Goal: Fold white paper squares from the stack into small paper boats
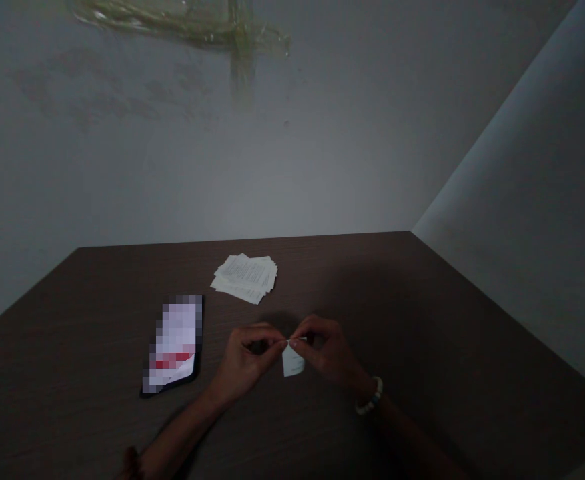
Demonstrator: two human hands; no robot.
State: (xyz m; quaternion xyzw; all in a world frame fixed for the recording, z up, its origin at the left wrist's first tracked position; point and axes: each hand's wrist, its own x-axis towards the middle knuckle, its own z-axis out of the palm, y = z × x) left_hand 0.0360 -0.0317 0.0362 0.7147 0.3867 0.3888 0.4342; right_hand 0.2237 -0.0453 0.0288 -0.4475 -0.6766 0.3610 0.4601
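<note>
Both hands meet above the near middle of the dark table, pinching the top edge of a small white piece of paper (293, 361) that hangs down and bears faint print. My left hand (250, 353) grips it between thumb and forefinger at the upper left corner. Close beside it, my right hand (328, 348) pinches the same edge with thumb and fingertips and covers part of the sheet. Beyond the hands lies a loose, fanned stack of printed papers (246, 277).
A phone (175, 343) with a lit, blurred-out screen lies left of my left hand. The brown table (352, 267) meets a grey wall (297, 167) at the back and another wall (537, 200) at the right. Yellowish tape (187, 28) is stuck high on the back wall.
</note>
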